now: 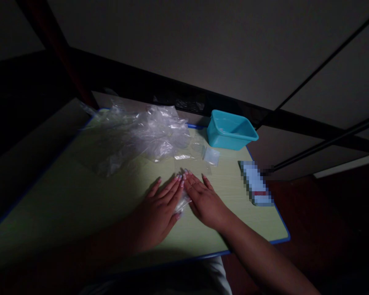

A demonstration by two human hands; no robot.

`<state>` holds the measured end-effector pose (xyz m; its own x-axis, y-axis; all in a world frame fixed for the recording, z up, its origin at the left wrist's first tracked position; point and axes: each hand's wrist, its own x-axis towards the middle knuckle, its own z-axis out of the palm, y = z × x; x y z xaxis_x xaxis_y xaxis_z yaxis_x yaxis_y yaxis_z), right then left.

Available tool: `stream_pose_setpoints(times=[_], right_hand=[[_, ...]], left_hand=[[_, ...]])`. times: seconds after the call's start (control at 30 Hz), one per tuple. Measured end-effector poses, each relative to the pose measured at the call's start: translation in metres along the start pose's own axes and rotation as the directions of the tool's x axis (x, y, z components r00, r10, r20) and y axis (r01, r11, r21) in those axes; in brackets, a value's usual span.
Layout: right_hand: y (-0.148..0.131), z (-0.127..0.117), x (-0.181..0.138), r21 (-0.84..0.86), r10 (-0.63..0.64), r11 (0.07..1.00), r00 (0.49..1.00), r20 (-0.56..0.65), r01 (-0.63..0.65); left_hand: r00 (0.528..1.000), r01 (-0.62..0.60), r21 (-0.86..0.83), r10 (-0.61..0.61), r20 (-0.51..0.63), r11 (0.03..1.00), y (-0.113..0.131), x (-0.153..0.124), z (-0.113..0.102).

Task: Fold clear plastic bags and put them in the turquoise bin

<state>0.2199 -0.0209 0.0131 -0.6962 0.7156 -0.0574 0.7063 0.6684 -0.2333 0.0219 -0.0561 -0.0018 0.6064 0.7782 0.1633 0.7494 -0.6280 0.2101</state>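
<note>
Both hands rest side by side near the middle of the table, fingertips almost meeting. Under and between them lies a small clear plastic bag (182,203), partly covered by the fingers. My left hand (163,209) is laid flat on its left side, fingers stretched out. My right hand (204,200) presses on its right side with the fingers extended and the palm down. Just beyond the fingertips are a flat clear plastic sheet or bag (190,166) and a small whitish packet (211,156). What the small bag contains cannot be made out.
A pile of crumpled clear plastic bags (160,133) spreads over the back left of the pale green table (80,205). At the back right stands a turquoise tub (224,139). A blurred-out bluish flat object (256,184) lies by the right edge. Dark panels rise behind.
</note>
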Motion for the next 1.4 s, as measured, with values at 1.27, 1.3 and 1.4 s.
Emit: stream_pose_setpoints(times=[1.27, 1.3, 1.4], right_hand=[[0.007, -0.014, -0.015, 0.115, -0.092, 0.988, 0.993, -0.069, 0.099], [0.005, -0.013, -0.015, 0.099, -0.102, 0.989, 0.994, -0.048, 0.107], [0.002, -0.009, -0.013, 0.037, -0.116, 0.993, 0.993, -0.001, 0.116]], left_hand=[[0.954, -0.275, -0.226, 0.294, 0.053, 0.934, -0.027, 0.006, -0.029], [0.959, -0.275, -0.239, 0.285, 0.007, 0.931, -0.031, 0.008, -0.033], [0.980, -0.177, -0.236, 0.149, -0.133, 0.956, -0.040, 0.011, -0.040]])
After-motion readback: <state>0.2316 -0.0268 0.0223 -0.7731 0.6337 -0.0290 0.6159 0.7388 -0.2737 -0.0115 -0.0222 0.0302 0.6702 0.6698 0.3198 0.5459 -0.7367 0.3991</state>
